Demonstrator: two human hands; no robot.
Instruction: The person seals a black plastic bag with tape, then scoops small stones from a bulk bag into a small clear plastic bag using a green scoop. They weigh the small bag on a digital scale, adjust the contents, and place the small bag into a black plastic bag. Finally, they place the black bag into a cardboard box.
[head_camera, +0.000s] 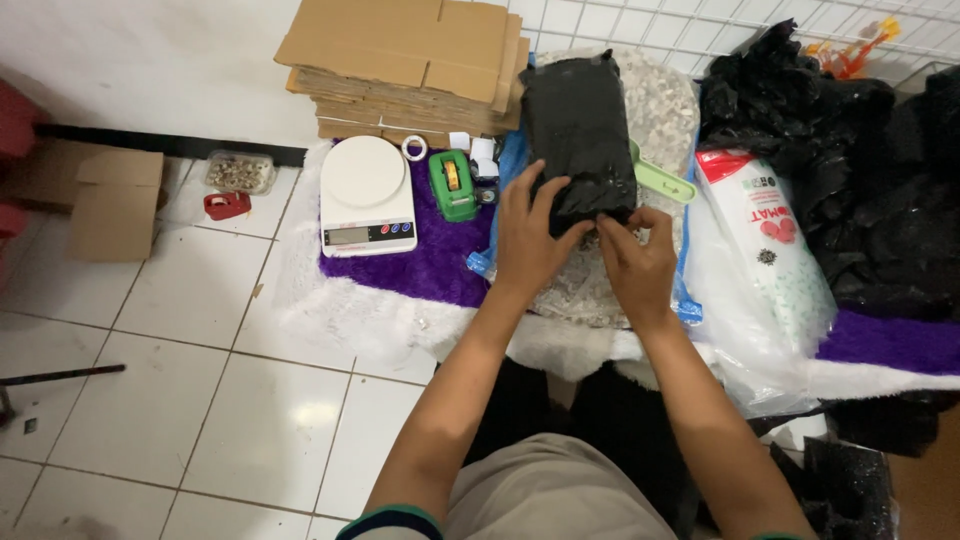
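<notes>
A black plastic-wrapped package (580, 130) rests on a big clear bag of pale granules (660, 110). My left hand (528, 235) grips the package's near left corner, fingers spread over the wrap. My right hand (637, 262) pinches the near edge of the wrap at its right corner. Both forearms reach forward from my lap.
A white kitchen scale (366, 195) and a green tape dispenser (452, 184) sit on a purple mat (430, 262). Flattened cardboard boxes (410, 65) are stacked behind. A green scoop (662, 180), a white printed bag (765, 240) and black plastic bags (860, 170) lie to the right. A small cardboard box (115, 205) stands on the tiled floor at left.
</notes>
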